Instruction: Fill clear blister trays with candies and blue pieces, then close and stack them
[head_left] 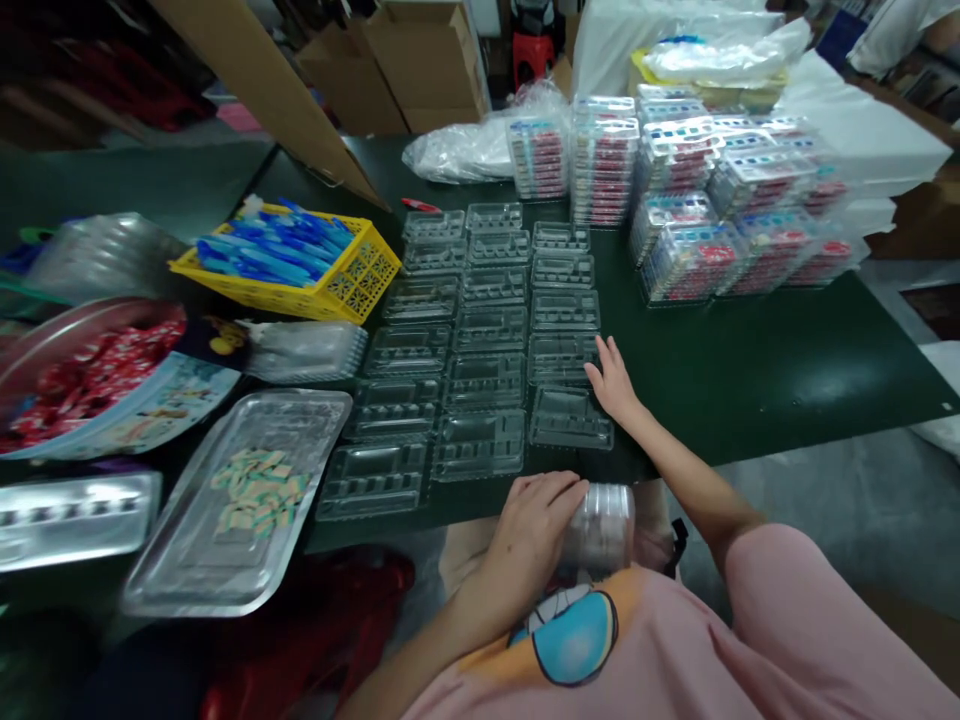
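My left hand [534,530] is closed around a stack of clear plastic trays [600,530] held in my lap at the table's near edge. My right hand [611,380] lies flat with fingers stretched out, touching the right side of a clear plastic tray [570,418] in the nearest row. Several empty clear trays [487,330] lie in three columns on the dark green table [750,370].
A yellow basket of blue pens [289,250] stands at the left. A metal tray with small erasers [247,495] sits near the front left. A round bowl of red items [82,375] is at far left. Stacks of filled packs [697,190] stand at the back right. Cardboard boxes [420,60] behind.
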